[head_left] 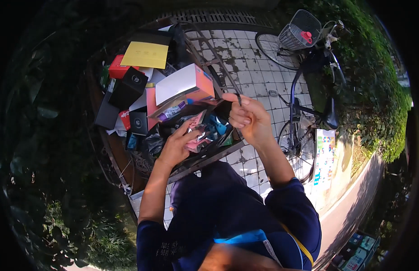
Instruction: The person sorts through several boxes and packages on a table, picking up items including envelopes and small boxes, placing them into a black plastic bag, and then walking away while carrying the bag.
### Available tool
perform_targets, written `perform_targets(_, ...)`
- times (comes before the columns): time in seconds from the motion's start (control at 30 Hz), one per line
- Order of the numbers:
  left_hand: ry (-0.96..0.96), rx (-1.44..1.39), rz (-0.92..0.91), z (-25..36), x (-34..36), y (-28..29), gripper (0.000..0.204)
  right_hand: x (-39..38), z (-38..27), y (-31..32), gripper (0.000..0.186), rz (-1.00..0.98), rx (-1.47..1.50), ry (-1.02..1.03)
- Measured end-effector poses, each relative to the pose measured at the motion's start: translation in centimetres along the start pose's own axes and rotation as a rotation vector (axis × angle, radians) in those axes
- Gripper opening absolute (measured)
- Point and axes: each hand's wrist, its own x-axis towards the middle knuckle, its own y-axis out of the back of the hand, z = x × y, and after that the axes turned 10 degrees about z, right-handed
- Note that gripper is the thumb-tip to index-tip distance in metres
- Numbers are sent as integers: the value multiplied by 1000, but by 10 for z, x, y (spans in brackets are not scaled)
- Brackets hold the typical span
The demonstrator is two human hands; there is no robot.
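Observation:
My left hand (174,147) reaches into the full cart, its fingers bent over a pink and clear plastic packet (198,141) and gripping it. Around it lie crumpled dark plastic (153,143) and a blue item (218,124). At the cart's right side is my right hand (252,118), fingers curled and index finger stretched forward. A thin dark strip passes between its thumb and fingers; what it belongs to is unclear. Just beyond both hands sits a white and orange box (178,86), with a purple-labelled item (172,111) below it.
The metal-framed cart (196,166) holds a yellow box (146,54), a red box (121,67) and several black boxes (128,86). A bicycle (294,90) with a basket (301,34) stands to the right on white tiles (239,49). Hedges (376,81) flank the scene.

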Motion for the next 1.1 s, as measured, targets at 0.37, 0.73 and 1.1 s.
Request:
perform_targets(0.37,-264,404,43,-5,-57,2,19,7,0,8,46,4,67,26)
perform_targets(0.73,204,507,-333,-4,-5,-31,58,18,-11,19,51,-105,56,-53)
perform_targets(1.1,764,-311,655,-55,-114,80,23,35,-85,89,59,176,67,-1)
